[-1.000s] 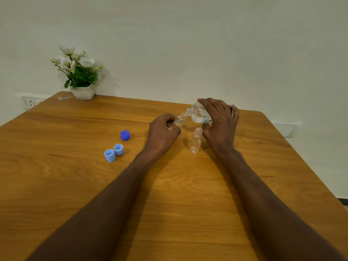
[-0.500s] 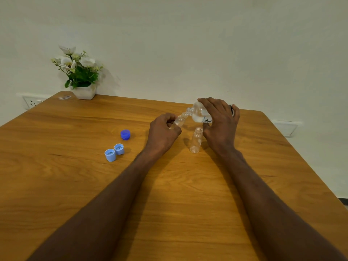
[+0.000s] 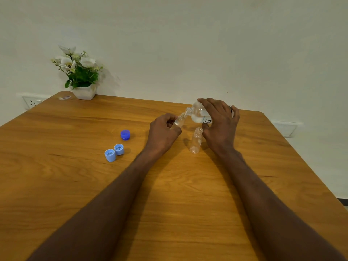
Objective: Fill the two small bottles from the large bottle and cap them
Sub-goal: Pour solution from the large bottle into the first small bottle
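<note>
Large bottle [image 3: 197,114]: clear, tipped nearly level above table [image 3: 56,185], neck toward left, gripped from above by right hand [image 3: 219,125], fingers curled over body.
Small bottle [image 3: 178,123]: tilted, mouth just at large bottle's neck, held in left hand [image 3: 162,133], fingers wrapped round lower part.
Second small bottle [image 3: 196,140]: upright, uncapped, on table just below large bottle, between hands, seemingly untouched.
Dark blue cap [image 3: 125,134]: on table, left of hands.
Two light blue caps [image 3: 114,152]: open side up, touching, nearer than dark cap.
Potted flowers [image 3: 80,75]: far left table corner, by wall.
</note>
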Available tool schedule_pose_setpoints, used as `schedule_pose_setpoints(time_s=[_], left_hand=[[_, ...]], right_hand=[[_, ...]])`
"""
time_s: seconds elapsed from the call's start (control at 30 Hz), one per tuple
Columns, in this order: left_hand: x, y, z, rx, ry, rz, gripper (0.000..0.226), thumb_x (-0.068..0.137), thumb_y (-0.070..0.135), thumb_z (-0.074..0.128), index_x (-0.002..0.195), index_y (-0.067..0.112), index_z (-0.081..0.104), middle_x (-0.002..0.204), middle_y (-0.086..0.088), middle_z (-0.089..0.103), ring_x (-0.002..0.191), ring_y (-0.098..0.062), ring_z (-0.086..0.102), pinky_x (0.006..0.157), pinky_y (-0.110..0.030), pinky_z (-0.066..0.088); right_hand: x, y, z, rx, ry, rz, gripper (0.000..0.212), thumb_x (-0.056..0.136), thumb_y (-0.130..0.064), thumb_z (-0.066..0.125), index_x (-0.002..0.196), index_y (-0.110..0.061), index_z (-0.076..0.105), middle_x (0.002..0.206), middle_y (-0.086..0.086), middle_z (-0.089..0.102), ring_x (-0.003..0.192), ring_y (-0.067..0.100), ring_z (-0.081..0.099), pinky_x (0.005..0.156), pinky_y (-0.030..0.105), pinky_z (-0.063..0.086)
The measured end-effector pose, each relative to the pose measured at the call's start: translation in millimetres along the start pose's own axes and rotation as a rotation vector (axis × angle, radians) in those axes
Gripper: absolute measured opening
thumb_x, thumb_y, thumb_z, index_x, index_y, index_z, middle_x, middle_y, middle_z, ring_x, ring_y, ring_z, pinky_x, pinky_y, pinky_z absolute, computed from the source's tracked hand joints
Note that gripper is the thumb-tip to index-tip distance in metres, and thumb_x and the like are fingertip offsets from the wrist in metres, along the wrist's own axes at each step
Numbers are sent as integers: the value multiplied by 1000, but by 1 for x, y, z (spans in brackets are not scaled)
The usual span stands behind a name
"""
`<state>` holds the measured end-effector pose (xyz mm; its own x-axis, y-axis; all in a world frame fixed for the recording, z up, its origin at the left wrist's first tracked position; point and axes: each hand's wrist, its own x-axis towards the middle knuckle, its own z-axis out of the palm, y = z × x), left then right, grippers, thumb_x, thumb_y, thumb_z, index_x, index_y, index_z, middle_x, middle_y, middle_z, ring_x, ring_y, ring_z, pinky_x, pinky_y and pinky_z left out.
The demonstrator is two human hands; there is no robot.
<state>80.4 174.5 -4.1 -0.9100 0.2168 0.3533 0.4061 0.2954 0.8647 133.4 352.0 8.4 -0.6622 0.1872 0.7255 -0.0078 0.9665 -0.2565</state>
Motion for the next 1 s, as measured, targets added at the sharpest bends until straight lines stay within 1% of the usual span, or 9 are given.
schedule_pose_setpoints(time_s=[0.13, 0.3, 0.43, 0.53, 0.6, 0.7, 0.8, 0.93, 1.0], left_hand=[[0, 1, -1, -3, -12, -2, 31, 87, 9, 73, 118, 11, 74, 104, 0, 75, 96, -14, 68, 83, -28, 57], [-1, 3, -1, -34, -18, -2, 31, 89, 9, 75, 119, 11, 73, 105, 1, 75, 97, -12, 70, 87, -25, 58], [-2, 5, -2, -47, -13, 27, 30, 89, 12, 78, 118, 11, 74, 105, 1, 76, 96, -10, 71, 87, -24, 58], [-2, 5, -2, -55, -6, 43, 28, 89, 14, 78, 117, 12, 74, 104, 3, 76, 95, -8, 71, 83, -19, 57], [-3, 5, -1, -49, -4, 45, 28, 89, 14, 79, 116, 14, 74, 104, 4, 76, 94, -4, 70, 80, -12, 54], [-2, 4, -1, -47, -3, 41, 28, 89, 15, 79, 117, 14, 74, 104, 5, 76, 92, -1, 69, 75, -5, 51], [-1, 3, -1, -42, -3, 43, 29, 90, 16, 79, 118, 13, 74, 105, 4, 76, 93, -3, 69, 75, -5, 51], [-1, 2, 0, -25, -7, 47, 30, 90, 17, 78, 119, 14, 73, 106, 5, 75, 93, -2, 68, 75, -6, 51], [-1, 2, 0, -19, -10, 47, 31, 90, 17, 78, 120, 13, 73, 108, 5, 75, 96, -3, 68, 79, -11, 52]], right_hand=[[0, 0, 2, 12, -4, 11, 82, 75, -7, 76, 148, -36, 54, 146, -11, 57, 141, 16, 46, 121, 49, 18], [-1, -2, 2, 44, 5, 30, 84, 73, -10, 79, 149, -37, 52, 148, -10, 57, 141, 16, 46, 119, 50, 23], [-1, -4, 3, 95, 25, 58, 81, 74, -16, 80, 148, -34, 53, 146, -10, 59, 139, 16, 49, 113, 46, 26], [-1, -6, 3, 200, 58, 103, 79, 75, -20, 84, 147, -31, 55, 143, -9, 62, 132, 18, 55, 110, 48, 38], [-1, -5, 2, 298, 87, 145, 78, 74, -21, 87, 146, -27, 56, 140, -7, 64, 124, 17, 59, 103, 49, 48], [-1, -5, 0, 430, 122, 222, 81, 75, -23, 92, 147, -21, 56, 139, -4, 64, 121, 14, 59, 98, 43, 56], [-1, -5, -4, 544, 148, 288, 83, 74, -25, 94, 147, -17, 56, 139, -2, 64, 123, 15, 61, 97, 38, 59], [-2, -9, -6, 638, 168, 351, 78, 75, -27, 94, 143, -17, 58, 133, -9, 64, 113, 2, 63, 83, 15, 58], [-2, -10, -6, 643, 159, 363, 75, 76, -29, 93, 141, -19, 59, 130, -11, 63, 111, 3, 62, 81, 11, 56]])
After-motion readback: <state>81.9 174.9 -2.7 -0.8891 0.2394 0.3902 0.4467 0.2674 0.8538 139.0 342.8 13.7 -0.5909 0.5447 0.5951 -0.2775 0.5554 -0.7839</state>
